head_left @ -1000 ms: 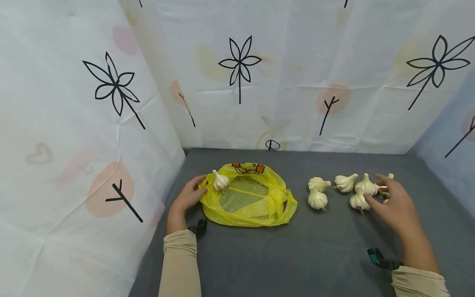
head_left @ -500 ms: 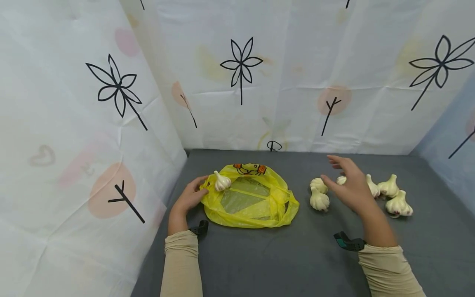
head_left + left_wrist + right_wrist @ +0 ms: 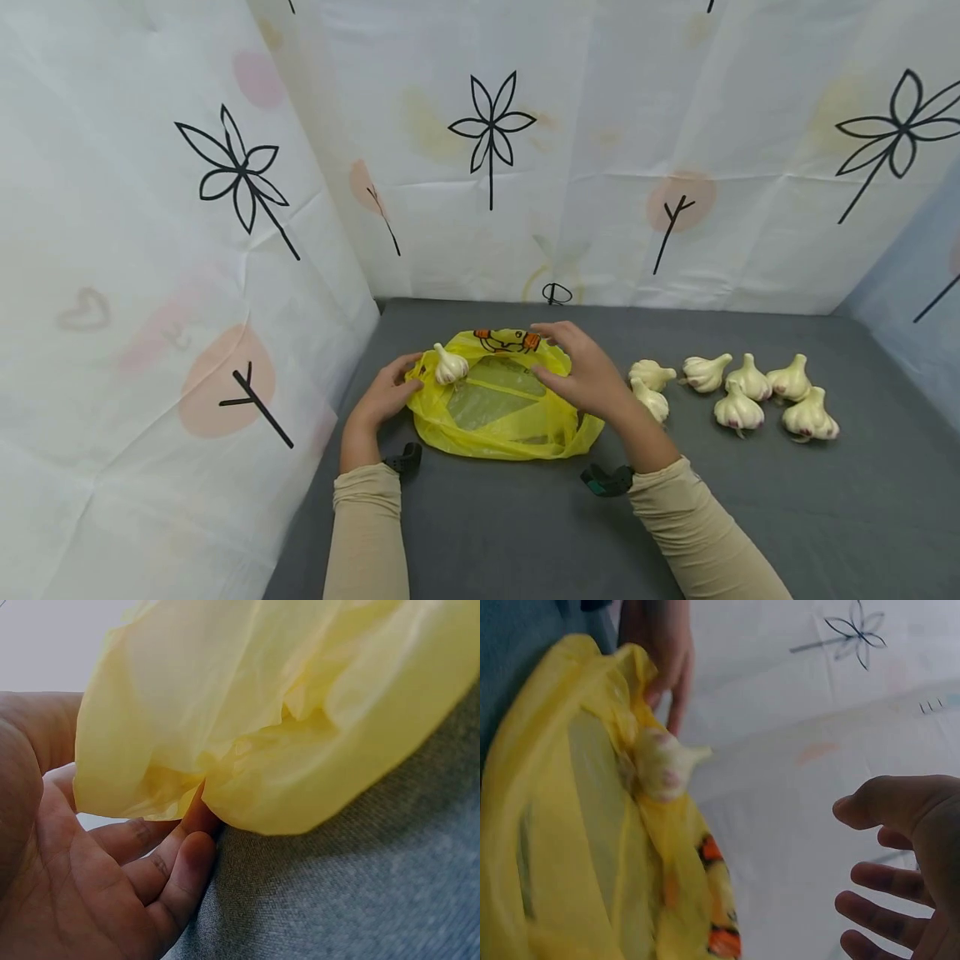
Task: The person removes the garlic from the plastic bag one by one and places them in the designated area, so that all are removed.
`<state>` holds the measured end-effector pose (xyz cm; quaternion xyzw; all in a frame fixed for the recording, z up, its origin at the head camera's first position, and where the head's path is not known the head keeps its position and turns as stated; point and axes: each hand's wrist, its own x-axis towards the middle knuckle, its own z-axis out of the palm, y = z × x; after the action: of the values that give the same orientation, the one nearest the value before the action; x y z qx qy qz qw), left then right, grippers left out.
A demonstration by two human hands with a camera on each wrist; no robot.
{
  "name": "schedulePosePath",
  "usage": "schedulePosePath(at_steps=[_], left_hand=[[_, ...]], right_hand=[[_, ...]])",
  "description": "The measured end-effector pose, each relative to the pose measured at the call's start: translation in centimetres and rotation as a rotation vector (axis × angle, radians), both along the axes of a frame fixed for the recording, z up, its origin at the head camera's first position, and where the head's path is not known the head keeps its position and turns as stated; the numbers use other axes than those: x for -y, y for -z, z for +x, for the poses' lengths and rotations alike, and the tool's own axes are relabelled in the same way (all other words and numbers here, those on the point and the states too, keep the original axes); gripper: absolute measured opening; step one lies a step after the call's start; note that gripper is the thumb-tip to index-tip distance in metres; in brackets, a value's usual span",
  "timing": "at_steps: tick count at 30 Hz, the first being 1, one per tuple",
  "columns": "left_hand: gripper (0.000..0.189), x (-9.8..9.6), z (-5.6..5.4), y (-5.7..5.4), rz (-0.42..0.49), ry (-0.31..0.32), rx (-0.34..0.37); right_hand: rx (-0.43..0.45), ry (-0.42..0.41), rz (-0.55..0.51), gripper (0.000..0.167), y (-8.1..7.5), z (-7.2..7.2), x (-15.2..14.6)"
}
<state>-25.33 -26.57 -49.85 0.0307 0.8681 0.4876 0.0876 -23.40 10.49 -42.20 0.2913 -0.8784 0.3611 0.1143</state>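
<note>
A yellow plastic bag (image 3: pixel 495 446) lies on the grey table with its mouth spread wide. One garlic bulb (image 3: pixel 451 365) rests on the bag's left rim; the right wrist view shows the same bulb (image 3: pixel 664 765). At that left edge, my left hand (image 3: pixel 380 400) grips the bag's plastic, with fingers (image 3: pixel 146 870) curled beneath the folds in the left wrist view. My right hand (image 3: pixel 588 375) is above the bag's right side, fingers apart and holding nothing. Its thumb and fingers also stand spread in the right wrist view.
Right of the bag, several garlic bulbs (image 3: pixel 738 408) sit in a loose group on the table (image 3: pixel 510 525). My right forearm partly covers the nearest bulb (image 3: pixel 651 402). A patterned white cloth (image 3: pixel 585 233) hangs behind the table and along its left side.
My right hand has let go of a bulb at the right group and swung left to the bag. That bulb now sits farther right. The left hand stays at the bag.
</note>
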Motion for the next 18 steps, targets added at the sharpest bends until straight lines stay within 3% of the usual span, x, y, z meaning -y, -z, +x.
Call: schedulePosePath(at_steps=[6, 14, 18], left_hand=[[0.059, 0.1, 0.0, 0.1, -0.012, -0.001, -0.013], [0.060, 0.0, 0.1, -0.1, -0.012, -0.003, -0.023], [0.059, 0.0, 0.1, 0.0, -0.012, 0.004, -0.033]], right_hand=[[0.066, -0.072, 0.039, 0.059, 0.8, -0.6, 4.9], [0.190, -0.116, 0.100, 0.064, 3.2, -3.0, 9.7], [0.202, -0.103, 0.135, 0.067, 4.1, -3.9, 11.2]])
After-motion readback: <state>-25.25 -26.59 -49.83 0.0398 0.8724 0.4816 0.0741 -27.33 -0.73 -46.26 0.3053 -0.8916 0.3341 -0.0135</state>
